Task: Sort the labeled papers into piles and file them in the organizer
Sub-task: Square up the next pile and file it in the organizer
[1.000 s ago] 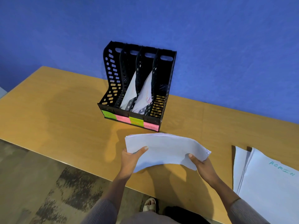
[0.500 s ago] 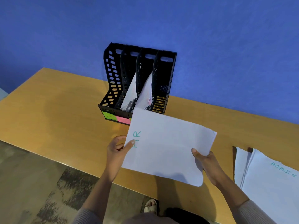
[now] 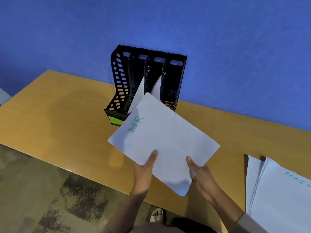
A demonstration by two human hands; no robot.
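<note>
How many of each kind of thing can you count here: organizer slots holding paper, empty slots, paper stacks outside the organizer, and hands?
Slots holding paper: 2, the middle two of the organizer
Empty slots: 2, the outer two
Paper stacks outside: 2, the HR stack and the ADMIN pile
Hands: 2, left hand and right hand
Total: 8

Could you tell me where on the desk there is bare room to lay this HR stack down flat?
The widest bare patch of the desk lies left of the organizer. A narrower strip runs between the organizer and the ADMIN pile. The right near corner is crowded by that pile.
</note>
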